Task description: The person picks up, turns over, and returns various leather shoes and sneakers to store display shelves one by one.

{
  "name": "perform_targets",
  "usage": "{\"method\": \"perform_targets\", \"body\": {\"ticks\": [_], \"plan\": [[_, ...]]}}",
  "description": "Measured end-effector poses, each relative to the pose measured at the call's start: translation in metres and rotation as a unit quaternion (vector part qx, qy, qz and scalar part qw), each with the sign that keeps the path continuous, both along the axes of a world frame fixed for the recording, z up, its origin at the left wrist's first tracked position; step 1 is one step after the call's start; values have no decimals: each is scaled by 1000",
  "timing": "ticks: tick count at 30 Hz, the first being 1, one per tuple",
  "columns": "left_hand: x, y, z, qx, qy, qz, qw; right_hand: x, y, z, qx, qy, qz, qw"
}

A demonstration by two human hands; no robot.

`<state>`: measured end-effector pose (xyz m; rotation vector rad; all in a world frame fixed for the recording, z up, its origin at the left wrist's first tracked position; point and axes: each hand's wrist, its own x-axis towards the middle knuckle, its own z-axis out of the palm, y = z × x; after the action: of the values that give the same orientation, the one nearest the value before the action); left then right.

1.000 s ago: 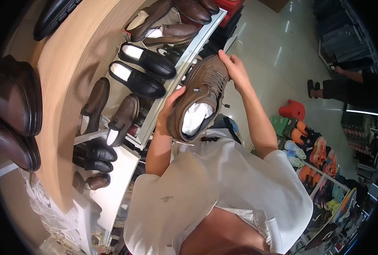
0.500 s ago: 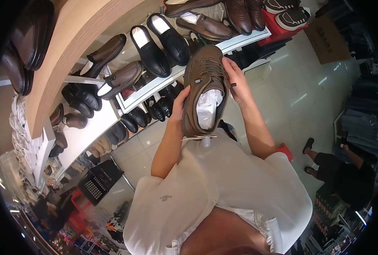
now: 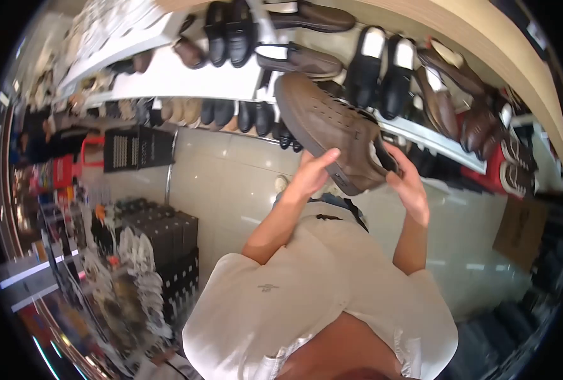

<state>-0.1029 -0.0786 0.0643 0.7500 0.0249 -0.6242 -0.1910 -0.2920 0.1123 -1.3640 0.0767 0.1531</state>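
A brown lace-up shoe [image 3: 338, 130] is held up before my chest, tilted so that its side and sole edge face me. My left hand [image 3: 315, 174] grips it from below by the sole, the thumb lying along the side near the heel. At the heel collar, my right hand [image 3: 409, 180] is closed on the rim, its fingers partly hidden by the shoe. Its toe points up and left toward the shelf. Most of the shoe's opening is turned out of sight.
Beyond the shoe, a white-edged shelf [image 3: 446, 139] carries black loafers [image 3: 381, 73] and brown shoes. A black basket [image 3: 138, 149] stands left, above stacked shoe boxes [image 3: 167, 231]. On the right are a cardboard box [image 3: 520, 231] and a red box [image 3: 493, 170] under sneakers.
The shoe has turned from showing its laces and paper-stuffed opening to showing its side. Both hands have shifted grip toward the sole and heel. My view has swung left.
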Motion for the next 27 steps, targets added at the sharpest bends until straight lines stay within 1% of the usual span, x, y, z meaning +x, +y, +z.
{"method": "perform_targets", "body": {"ticks": [1, 2, 4, 6, 7, 10, 11, 12, 14, 15, 16, 18, 19, 20, 22, 23, 25, 26, 27], "plan": [[2, 14, 10, -3, 2, -12, 1000, 10, 4, 2, 5, 8, 31, 999], [2, 30, 12, -2, -7, 18, 1000, 19, 12, 4, 7, 21, 56, 998], [7, 55, 12, 19, 1, 18, 1000, 43, 37, 8, 18, 1, 116, 993], [10, 87, 1, 15, 4, 51, 999, 57, 71, 6, -60, 40, 98, 993], [13, 103, -2, 14, -8, 72, 997, 71, 90, 11, -95, 32, 131, 986], [15, 154, 3, -10, -17, 126, 992, 102, 142, 8, -123, 50, 175, 976], [17, 172, 5, -28, -19, 150, 988, 112, 161, 11, -122, 26, 201, 972], [16, 191, 3, -35, -17, 154, 987, 118, 180, 12, -129, 28, 204, 970], [20, 226, 3, -28, -51, 176, 983, 131, 219, 13, -241, -98, 183, 948], [20, 242, 4, -33, -70, 185, 980, 139, 237, 20, -315, -114, 218, 917], [18, 256, 0, -36, -67, 188, 979, 146, 257, 30, -317, -113, 220, 916], [16, 289, -12, 40, -70, 221, 972, 164, 298, 50, -395, -29, 296, 869], [16, 305, -15, 39, -73, 222, 972, 173, 312, 45, -364, -38, 338, 867], [12, 321, -18, 43, -66, 244, 967, 176, 327, 42, -366, -39, 340, 866], [10, 352, -21, 44, -62, 265, 961, 181, 364, 39, -340, -156, 345, 861], [7, 366, -23, 120, -66, 261, 956, 183, 384, 37, -341, -136, 347, 863], [5, 390, -23, 282, -79, 237, 926, 186, 419, 37, -340, -139, 332, 869], [8, 398, -20, 279, -78, 238, 927, 190, 434, 37, -335, -148, 317, 875], [12, 405, -16, 485, -240, 256, 801, 195, 446, 26, -376, -215, 284, 856]]}}
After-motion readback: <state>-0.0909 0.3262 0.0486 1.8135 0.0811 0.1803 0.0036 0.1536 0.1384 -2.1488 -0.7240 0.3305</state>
